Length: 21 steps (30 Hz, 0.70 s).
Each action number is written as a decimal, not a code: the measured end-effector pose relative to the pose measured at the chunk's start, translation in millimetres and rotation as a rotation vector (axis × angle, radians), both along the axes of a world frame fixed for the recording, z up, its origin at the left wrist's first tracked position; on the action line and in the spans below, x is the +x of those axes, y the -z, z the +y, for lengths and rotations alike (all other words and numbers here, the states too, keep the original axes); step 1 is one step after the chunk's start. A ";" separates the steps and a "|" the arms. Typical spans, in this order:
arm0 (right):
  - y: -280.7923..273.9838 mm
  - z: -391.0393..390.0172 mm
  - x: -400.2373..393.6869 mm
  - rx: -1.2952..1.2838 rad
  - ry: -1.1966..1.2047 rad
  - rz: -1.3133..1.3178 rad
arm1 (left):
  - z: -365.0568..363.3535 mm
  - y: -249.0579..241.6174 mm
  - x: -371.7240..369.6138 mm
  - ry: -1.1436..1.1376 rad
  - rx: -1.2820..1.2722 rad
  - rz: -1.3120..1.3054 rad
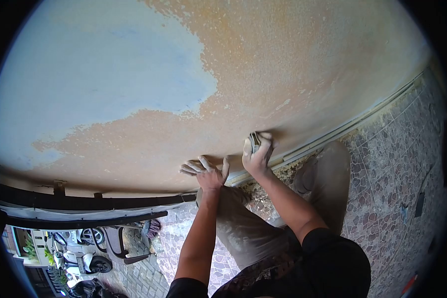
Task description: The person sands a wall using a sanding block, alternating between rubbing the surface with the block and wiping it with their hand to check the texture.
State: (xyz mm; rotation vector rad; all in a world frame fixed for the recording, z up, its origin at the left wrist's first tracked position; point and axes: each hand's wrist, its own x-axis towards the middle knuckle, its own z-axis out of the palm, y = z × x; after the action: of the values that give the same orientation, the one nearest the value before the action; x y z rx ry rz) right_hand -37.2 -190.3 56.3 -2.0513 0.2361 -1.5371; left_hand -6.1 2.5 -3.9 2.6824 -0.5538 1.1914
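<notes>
My left hand (207,175) lies against the lower part of the wall (253,64), its dusty fingers spread and nothing in them. To its right, my right hand (258,158) is closed around a small folded piece of sandpaper (255,141) and is held against the wall. Pale dust coats the fingers of both hands. Around them the wall surface is bare and peach-coloured, with small light flecks. A pale blue-white painted patch with a ragged edge covers the upper left.
A pipe or trim strip (333,133) runs along the wall's foot. The patterned tile floor (382,198) carries dust and a dark flat object (419,204). At lower left are a dark chair (116,243) and parked motorbikes (84,262). My bent knees are close to the wall.
</notes>
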 end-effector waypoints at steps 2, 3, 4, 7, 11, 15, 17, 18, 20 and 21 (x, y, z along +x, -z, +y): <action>-71.1 -2.0 11.0 0.061 -0.019 -0.151 | 2.9 1.8 -2.5 -0.034 0.024 0.048; -88.6 -1.3 12.0 0.088 -0.034 -0.204 | 5.0 2.7 -7.4 -0.038 0.024 0.058; -86.1 -1.4 11.3 0.083 -0.035 -0.207 | 3.6 2.0 -6.0 -0.046 0.021 0.068; -40.1 0.5 6.6 -0.059 -0.029 -0.123 | -1.6 0.4 -0.1 -0.064 0.007 0.061; 31.4 0.7 -7.0 -0.160 -0.059 0.028 | -3.2 -1.5 -1.3 0.000 0.006 -0.033; -50.9 1.5 9.7 -0.019 0.024 -0.118 | 0.0 -6.2 -3.9 -0.025 0.013 0.017; -85.3 6.6 13.9 0.046 0.019 -0.165 | 6.1 -2.4 -5.5 -0.017 0.047 0.004; -93.9 6.8 16.9 0.100 0.024 -0.232 | 6.7 -2.4 -6.6 -0.025 0.045 0.029; -62.9 6.4 13.9 -0.004 0.019 -0.197 | 3.8 -5.5 -1.6 0.024 0.039 -0.033; -35.1 8.2 9.3 -0.096 0.011 -0.148 | 2.1 -7.0 -0.2 0.026 0.037 -0.035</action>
State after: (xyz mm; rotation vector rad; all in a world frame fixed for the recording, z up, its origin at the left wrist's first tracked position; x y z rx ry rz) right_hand -27.9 -182.1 91.4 -2.0000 0.1195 -1.7284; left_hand -6.2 4.5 3.1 2.6806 -0.6191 1.2362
